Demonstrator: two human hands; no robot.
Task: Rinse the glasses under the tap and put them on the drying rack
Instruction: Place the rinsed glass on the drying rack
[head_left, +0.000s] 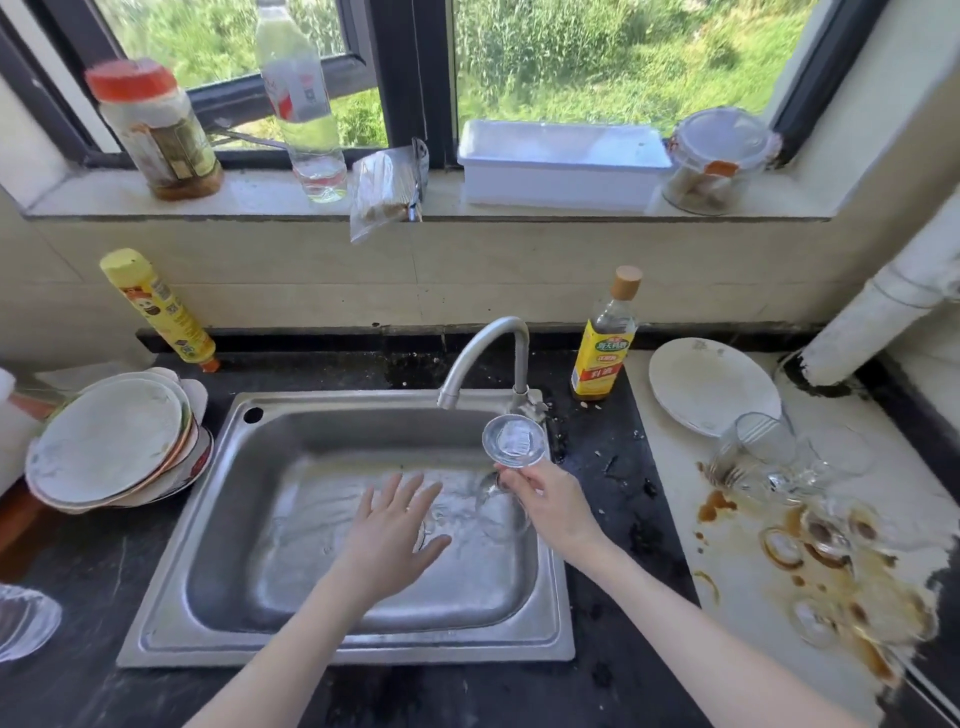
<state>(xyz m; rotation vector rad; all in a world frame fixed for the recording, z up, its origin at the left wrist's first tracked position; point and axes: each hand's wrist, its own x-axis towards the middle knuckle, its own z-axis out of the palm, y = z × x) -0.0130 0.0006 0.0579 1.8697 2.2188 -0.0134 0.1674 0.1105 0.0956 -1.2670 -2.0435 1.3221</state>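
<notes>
Closest to me, the person's two bare forearms reach out over the steel sink (171, 613). The left hand (395, 530) hovers flat above the basin with fingers spread and straight, holding nothing. The right hand (550, 506) has a stemmed glass (511, 467) turned upside down, foot uppermost just below and beside the spout, its fingers curled round the stem while the bowl hangs down into the basin. Whether water is actually running from the tap (488, 353) I cannot tell, though the sink floor looks wet and rippled. To the right, on the pale counter, a cluster of dirty glasses (810, 525) lies among brown rings and spills, some tipped over, so by my reckoning most of the job is still ahead. At the near left edge something clear and ribbed (23, 621) shows, possibly a glass already set aside, but I cannot make it out, and I see no drying rack. Further back, a stack of plates (111, 447) sits left of the sink, a single white plate (711, 384) on the right. Against the wall stand a yellow bottle (156, 306) and a bottle of cooking wine (602, 343); on the windowsill beyond are jars and a white tub (561, 166).
</notes>
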